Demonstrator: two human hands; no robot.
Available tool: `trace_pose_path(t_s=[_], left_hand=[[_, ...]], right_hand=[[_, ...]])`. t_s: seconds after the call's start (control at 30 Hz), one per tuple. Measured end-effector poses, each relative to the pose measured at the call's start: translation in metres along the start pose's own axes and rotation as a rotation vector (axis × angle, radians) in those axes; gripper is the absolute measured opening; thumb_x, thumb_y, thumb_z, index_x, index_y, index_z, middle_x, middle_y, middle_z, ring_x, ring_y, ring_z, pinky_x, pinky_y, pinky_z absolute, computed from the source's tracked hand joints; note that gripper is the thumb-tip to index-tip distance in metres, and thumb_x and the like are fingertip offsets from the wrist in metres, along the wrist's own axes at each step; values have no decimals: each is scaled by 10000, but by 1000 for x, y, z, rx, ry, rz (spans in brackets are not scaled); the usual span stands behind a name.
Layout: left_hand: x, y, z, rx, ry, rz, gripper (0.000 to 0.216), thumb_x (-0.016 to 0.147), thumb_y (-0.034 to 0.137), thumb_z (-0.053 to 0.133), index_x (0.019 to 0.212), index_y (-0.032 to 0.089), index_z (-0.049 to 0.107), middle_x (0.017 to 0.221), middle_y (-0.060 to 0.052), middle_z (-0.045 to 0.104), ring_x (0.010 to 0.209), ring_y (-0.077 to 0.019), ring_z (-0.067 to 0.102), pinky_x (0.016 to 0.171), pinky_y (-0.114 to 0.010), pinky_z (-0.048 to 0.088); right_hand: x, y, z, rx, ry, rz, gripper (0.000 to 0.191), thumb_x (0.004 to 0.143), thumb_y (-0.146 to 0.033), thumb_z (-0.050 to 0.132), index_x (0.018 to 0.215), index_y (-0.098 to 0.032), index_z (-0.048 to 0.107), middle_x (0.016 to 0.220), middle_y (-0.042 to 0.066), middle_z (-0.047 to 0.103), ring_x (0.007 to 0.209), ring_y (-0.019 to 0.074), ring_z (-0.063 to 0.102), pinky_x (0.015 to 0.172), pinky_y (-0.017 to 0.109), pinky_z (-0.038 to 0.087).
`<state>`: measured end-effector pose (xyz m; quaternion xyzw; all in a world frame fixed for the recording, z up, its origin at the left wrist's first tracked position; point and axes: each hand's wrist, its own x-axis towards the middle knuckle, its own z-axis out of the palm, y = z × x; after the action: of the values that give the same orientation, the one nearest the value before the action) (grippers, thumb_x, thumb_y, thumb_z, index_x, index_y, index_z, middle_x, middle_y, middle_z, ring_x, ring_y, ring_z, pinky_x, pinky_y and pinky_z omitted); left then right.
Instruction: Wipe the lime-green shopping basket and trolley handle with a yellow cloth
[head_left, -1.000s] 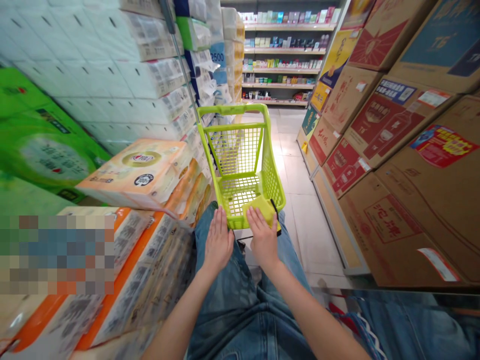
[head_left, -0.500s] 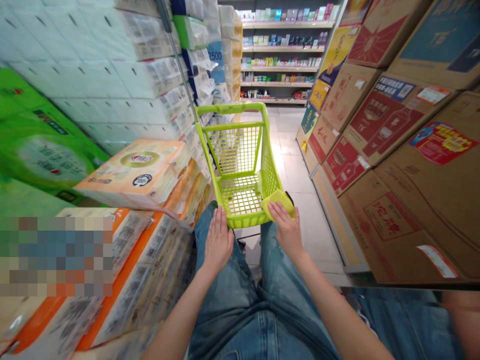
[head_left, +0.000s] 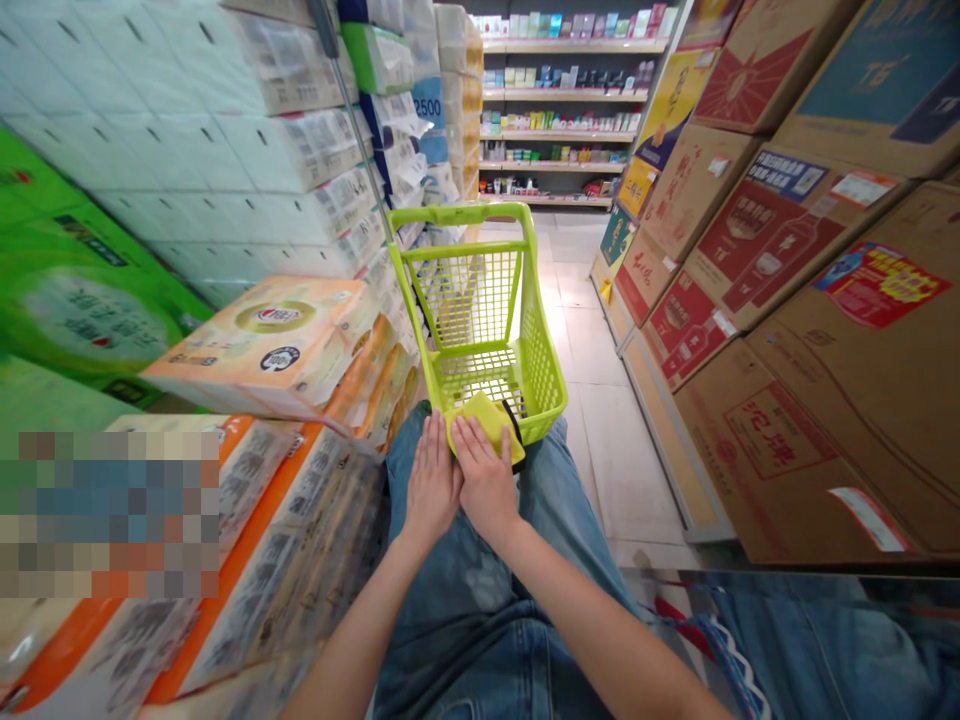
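A lime-green shopping basket (head_left: 551, 390) with lattice sides and a raised handle stands before my knees. My left hand (head_left: 433, 480) lies at the left of its near rim, fingers straight and side by side, holding nothing. Right beside it, my right hand (head_left: 484, 480) presses a folded yellow cloth (head_left: 489, 415) with a black edge onto the near rim. The fingers lie over the cloth and the thumb is at its right side. Both hands nearly touch each other.
Packs of tissue (head_left: 262, 335) are piled on the left. Cardboard cartons (head_left: 787, 430) are stacked along the right. Shelves (head_left: 570, 95) of small boxes stand at the aisle's far end. Another person's denim-clad leg (head_left: 817, 650) shows at lower right.
My right hand has slid left along the near rim with the yellow cloth, from the right corner to beside my left hand. My left hand has stayed almost in place.
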<state>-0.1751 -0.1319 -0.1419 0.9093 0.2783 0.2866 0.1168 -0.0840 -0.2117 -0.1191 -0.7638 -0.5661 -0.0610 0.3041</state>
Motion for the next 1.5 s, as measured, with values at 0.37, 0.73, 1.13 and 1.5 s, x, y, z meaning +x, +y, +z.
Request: trace_pose_path(t_s=[0.37,0.73,1.13,1.5], left_hand=[[2,3,2,1,33,0,710,967,192,384,1582,185,29,1641,-150,198,1516,-274,190,1200,-529,292],[2,3,3,-4,33,-8,716,967,187,380,1582,185,12,1641,-153,195,1518,-269,181,1196,-535,295],[1,1,-4,26,-4,5,723,967,175,369,1582,202,-11,1643,-143,196,1522,-270,163,1195,-529,301],[3,5,-2,62,-11,-20,742,961,162,386,1581,182,-21,1634,-157,218,1519,-270,182,1193,-513,314]], right_hand=[[-22,103,-61,-144,11,-43,757,792,36,357,1494,-246,394,1458,69,546,1413,173,418,1211,543,-67],[-15,46,-27,-107,46,89,758,800,30,375,1518,-212,347,1512,80,477,1464,191,331,1215,551,-57],[-17,39,-28,-53,-59,-138,670,872,5,365,1502,-221,375,1503,77,488,1449,148,354,1213,503,-111],[-18,127,-66,-159,135,106,786,757,47,354,1480,-254,411,1480,44,522,1418,201,417,1215,554,58]])
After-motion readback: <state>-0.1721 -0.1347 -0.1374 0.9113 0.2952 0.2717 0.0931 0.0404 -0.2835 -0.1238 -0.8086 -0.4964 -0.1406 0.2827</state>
